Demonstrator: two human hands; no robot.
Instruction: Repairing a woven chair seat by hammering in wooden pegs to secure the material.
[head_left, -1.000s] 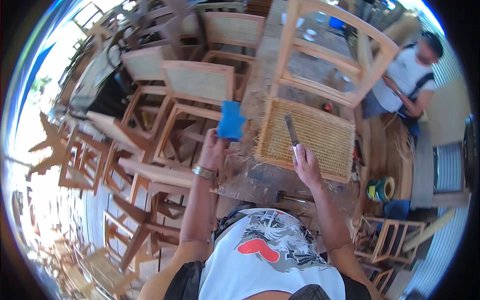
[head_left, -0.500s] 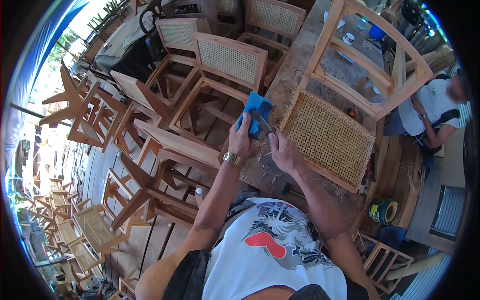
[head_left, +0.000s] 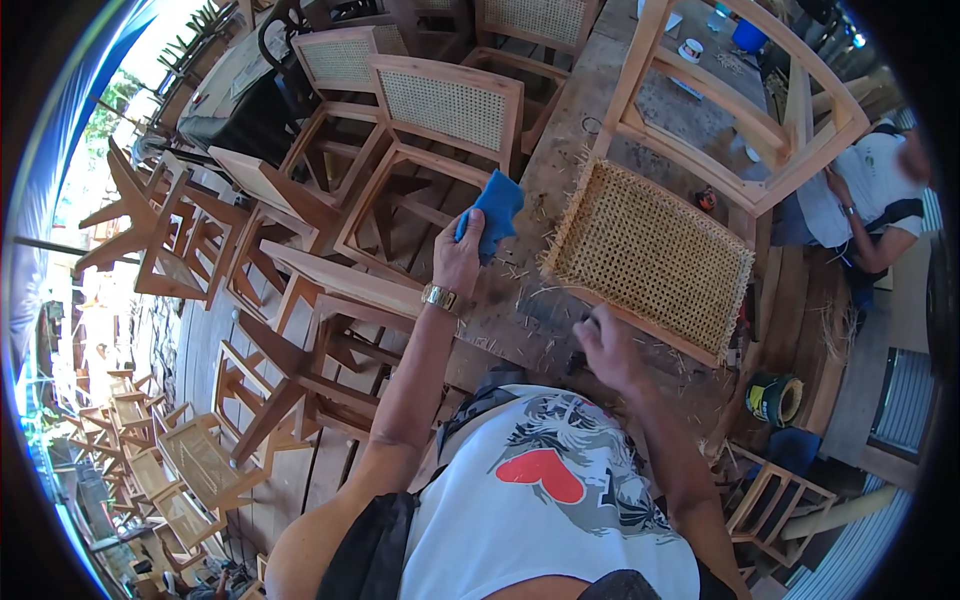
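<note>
My left hand (head_left: 460,250) is closed on a folded blue sheet (head_left: 497,215), thumb on top; whether it is cloth or abrasive paper I cannot tell. It is held up over the table's left edge. Slightly blurred, my right hand (head_left: 610,350) is low over the table, beside the near edge of a woven cane seat panel (head_left: 650,255). Its fingers curl around something dark, too hidden to name. The wood-framed panel lies flat, with loose cane ends sticking out along its edges. A dark tool (head_left: 575,362) lies partly hidden near that hand.
Cane scraps litter the worktable (head_left: 545,215). A bare wooden chair frame (head_left: 745,190) stands beyond the panel. Cane-backed chairs (head_left: 445,105) crowd the left. A tin (head_left: 775,398) is at the right, and another person (head_left: 875,195) is at far right.
My right hand has drawn back toward me, away from the blue sheet; the blade it held there no longer shows. My left hand has moved slightly left with the sheet.
</note>
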